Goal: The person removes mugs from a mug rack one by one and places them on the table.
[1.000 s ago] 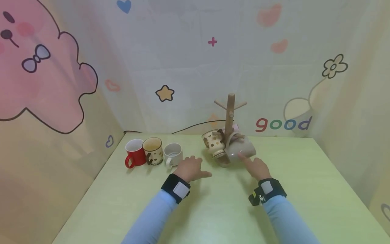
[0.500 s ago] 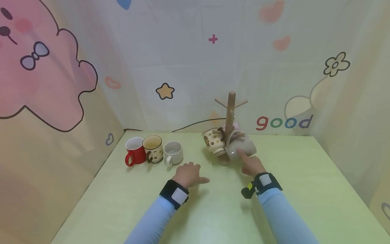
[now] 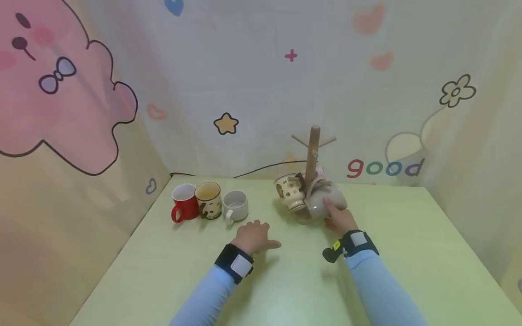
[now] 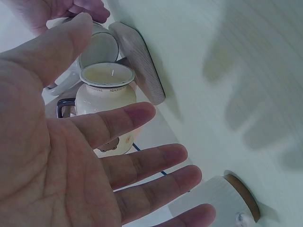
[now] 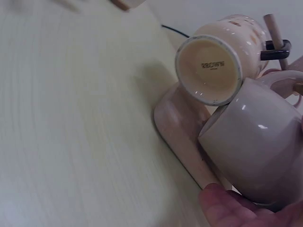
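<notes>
- Grey mug (image 3: 332, 200): on the wooden rack (image 3: 312, 156), near right side, tilted, handle (image 5: 284, 75) apparently looped over a lower peg (image 3: 325, 182).
- Right hand (image 3: 341, 221): grip pinches the mug's body from the near right, fingertips (image 5: 218, 201) underneath; contact on the far side hidden.
- Left hand (image 3: 252, 236): grip spread, straight fingers, holds nothing; above the desk (image 3: 293, 285), near the white mug (image 3: 236, 209).
- Same rack: patterned mug (image 3: 290, 192) just left of the grey one, pink mug (image 3: 320, 171) behind, mostly hidden.
- Far left row: red mug (image 3: 187, 207), cream mug (image 3: 209, 203), then the white one, all upright.
- Doing it well: support the weight from below; move the handle along the peg's line, no twisting; keep clear of the patterned mug, since a knock could chip either. If the rack rocks, the free left hand should steady the post.
</notes>
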`<state>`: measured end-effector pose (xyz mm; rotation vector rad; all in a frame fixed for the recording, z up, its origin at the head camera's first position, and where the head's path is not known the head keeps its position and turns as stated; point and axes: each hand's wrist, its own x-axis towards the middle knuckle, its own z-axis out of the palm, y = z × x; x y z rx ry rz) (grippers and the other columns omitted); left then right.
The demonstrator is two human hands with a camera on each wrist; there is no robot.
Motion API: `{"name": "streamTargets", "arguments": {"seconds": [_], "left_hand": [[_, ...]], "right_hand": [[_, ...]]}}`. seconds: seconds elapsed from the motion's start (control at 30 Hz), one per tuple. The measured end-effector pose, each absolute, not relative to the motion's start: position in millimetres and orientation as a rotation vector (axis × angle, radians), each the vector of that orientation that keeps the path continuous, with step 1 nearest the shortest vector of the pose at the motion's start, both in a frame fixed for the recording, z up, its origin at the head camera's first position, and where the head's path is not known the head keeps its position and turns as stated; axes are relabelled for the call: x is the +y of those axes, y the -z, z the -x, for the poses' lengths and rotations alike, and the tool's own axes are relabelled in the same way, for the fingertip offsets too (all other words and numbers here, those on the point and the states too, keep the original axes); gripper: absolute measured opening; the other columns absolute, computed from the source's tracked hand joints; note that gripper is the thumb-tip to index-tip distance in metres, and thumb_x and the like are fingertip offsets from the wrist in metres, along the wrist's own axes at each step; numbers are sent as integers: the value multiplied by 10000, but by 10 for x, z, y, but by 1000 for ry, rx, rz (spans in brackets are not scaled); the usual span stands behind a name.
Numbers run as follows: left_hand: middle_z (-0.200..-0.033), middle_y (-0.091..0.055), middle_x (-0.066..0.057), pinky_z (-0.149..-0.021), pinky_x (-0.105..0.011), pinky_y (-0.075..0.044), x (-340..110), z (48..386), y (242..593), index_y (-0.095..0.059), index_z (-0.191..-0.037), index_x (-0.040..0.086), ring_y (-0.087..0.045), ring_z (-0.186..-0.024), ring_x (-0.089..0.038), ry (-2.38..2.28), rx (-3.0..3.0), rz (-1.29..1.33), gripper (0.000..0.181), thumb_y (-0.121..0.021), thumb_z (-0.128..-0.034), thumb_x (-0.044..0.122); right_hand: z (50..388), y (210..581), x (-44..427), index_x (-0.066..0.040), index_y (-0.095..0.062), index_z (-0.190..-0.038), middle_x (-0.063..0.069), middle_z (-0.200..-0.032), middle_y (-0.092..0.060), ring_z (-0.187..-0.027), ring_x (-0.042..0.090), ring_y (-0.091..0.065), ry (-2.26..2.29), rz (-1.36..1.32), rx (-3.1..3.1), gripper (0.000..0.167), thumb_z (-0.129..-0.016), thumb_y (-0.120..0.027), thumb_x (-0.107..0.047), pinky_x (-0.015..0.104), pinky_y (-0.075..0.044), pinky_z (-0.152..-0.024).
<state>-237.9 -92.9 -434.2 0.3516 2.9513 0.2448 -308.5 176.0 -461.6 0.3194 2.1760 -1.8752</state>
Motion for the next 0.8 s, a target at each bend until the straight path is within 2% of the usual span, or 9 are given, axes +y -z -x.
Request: {"name": "streamTargets", "arguments": {"seconds": [0.33, 0.6, 0.8], "left_hand": [[-1131, -650, -153, -771, -475, -529, -949, 2387, 4381, -649, -1237, 83, -624, -1013, -341, -229, 2960, -350, 642, -669, -857, 600], [-1112, -655, -144, -766, -471, -530, -962, 2382, 4411, -654, -1232, 86, -629, -1000, -336, -229, 2968, -348, 630, -669, -860, 595], [-1105, -654, -136, -766, -466, -531, -964, 2377, 4432, -653, -1233, 86, -631, -990, -324, -230, 2961, -348, 634, -667, -859, 597]], "right_hand": [[3121, 4562, 1709, 65, -21, -1541, 340, -1542, -214, -1356, 462, -385, 1975, -327, 2079, 1047, -935, -502, -639, 491, -370, -1081], [3119, 4515, 1669, -2, 39, -1560, 304, -1580, -132, -1377, 444, -334, 2061, -356, 1975, 963, -979, -506, -543, 497, -336, -1097], [3110, 4524, 1662, -33, 32, -1569, 285, -1585, -138, -1362, 431, -350, 2152, -399, 1917, 935, -985, -525, -504, 496, -353, -1084]]}}
